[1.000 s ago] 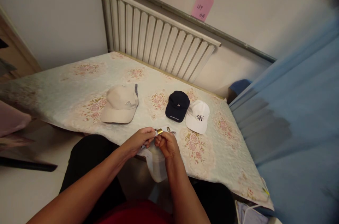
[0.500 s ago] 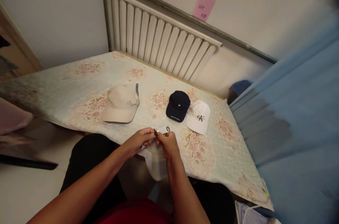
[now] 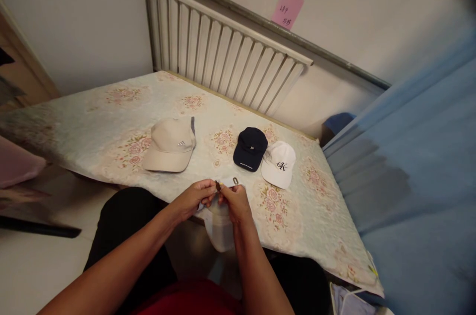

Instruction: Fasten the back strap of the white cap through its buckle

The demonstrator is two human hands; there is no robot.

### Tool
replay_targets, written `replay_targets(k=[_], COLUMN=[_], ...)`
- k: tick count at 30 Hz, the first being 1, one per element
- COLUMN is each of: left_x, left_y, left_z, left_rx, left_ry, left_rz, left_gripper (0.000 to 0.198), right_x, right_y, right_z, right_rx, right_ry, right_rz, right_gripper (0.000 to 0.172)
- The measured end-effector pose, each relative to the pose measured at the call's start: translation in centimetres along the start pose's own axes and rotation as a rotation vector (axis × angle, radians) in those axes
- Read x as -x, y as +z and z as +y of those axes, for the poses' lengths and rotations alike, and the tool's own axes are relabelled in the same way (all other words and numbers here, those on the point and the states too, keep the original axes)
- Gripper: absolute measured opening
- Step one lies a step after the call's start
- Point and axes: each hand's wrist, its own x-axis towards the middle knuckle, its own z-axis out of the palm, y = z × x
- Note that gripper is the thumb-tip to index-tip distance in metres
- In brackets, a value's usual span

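At the table's near edge, my left hand (image 3: 199, 196) and my right hand (image 3: 235, 201) are closed on a white cap (image 3: 220, 230), whose brim hangs down below my fingers. My left fingertips pinch a small dark metal clasp (image 3: 217, 185) on the cap's back strap, and my right thumb presses close beside it. A small metal ring (image 3: 235, 181) shows on the cap just above my right hand. Much of the cap's crown is hidden behind my hands.
On the flowered tablecloth (image 3: 178, 89) lie a beige cap (image 3: 169, 144), a dark navy cap (image 3: 250, 149) and a white cap with black letters (image 3: 278, 164). A radiator (image 3: 223, 49) runs behind the table. A blue curtain (image 3: 416, 156) hangs at the right.
My fingers have shifted very slightly at the clasp, which looks turned a little. The caps on the table have stayed where they were.
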Motion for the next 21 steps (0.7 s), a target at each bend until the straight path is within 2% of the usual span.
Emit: replay_targets(k=[14,21], left_x=[-0.05,-0.06], left_y=[-0.11,0.21], left_z=[-0.21,0.14], left_rx=[0.016,0.016], left_ry=[0.01,0.044], left_rz=[0.041,0.028], left_gripper=[0.023,0.024], right_x=[-0.09,-0.05], right_y=[0.14,0.03], right_z=[0.24,0.41], right_rx=[0.0,-0.052], right_ry=[-0.009,-0.023], right_rz=[0.045,-0.036], right_gripper=[0.027,0.032])
